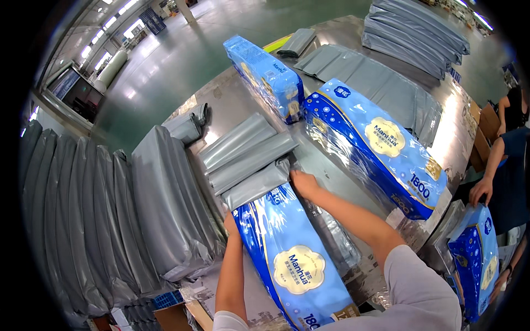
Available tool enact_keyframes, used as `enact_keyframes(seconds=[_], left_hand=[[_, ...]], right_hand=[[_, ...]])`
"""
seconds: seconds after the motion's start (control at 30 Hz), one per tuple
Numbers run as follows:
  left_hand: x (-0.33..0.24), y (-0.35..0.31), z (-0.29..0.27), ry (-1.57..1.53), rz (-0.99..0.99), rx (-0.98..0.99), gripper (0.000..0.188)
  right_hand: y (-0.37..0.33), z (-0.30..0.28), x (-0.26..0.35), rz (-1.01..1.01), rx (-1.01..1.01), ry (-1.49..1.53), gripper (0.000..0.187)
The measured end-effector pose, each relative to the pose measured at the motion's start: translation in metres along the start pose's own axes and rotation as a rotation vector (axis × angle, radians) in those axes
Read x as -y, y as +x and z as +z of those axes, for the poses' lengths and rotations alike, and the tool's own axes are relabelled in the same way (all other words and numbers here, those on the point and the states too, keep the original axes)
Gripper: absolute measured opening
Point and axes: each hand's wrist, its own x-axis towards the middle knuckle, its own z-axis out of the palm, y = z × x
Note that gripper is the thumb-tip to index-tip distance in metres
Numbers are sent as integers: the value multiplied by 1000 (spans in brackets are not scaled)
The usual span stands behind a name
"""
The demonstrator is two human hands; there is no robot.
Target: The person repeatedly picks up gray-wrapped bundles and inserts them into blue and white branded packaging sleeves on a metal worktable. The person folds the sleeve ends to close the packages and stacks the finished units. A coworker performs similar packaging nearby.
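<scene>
A long blue pack of tissue paper (309, 243) lies right in front of me, its near end at the lower edge. The mouth of a grey plastic bag (256, 185) covers its far end. At the pack's left side, my left hand (231, 224) grips the bag's edge, its fingers partly hidden. My right hand (303, 183) is closed on the opposite edge of the same bag. More folded grey bags (248, 146) lie just beyond it.
Two more blue packs (381, 143) (265, 77) rest across the metal table (326, 165). Grey bag stacks (414, 38) stand at the back right, and filled grey bags (163, 204) line the left. At right, another person's hands (481, 190) hold a blue pack (477, 259).
</scene>
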Motion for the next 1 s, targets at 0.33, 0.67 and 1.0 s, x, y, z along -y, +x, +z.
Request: enact_keyframes(seconds=[0.33, 0.67, 1.0], left_hand=[[4, -102, -18, 600, 190, 606, 29], [-22, -439, -99, 567, 156, 818, 19], [37, -372, -73, 199, 196, 1009, 39]], right_hand=[[-129, -11, 0, -30, 466, -221, 16], [-454, -71, 15, -202, 788, 32, 22], [-361, -76, 37, -237, 1138, -94, 22]])
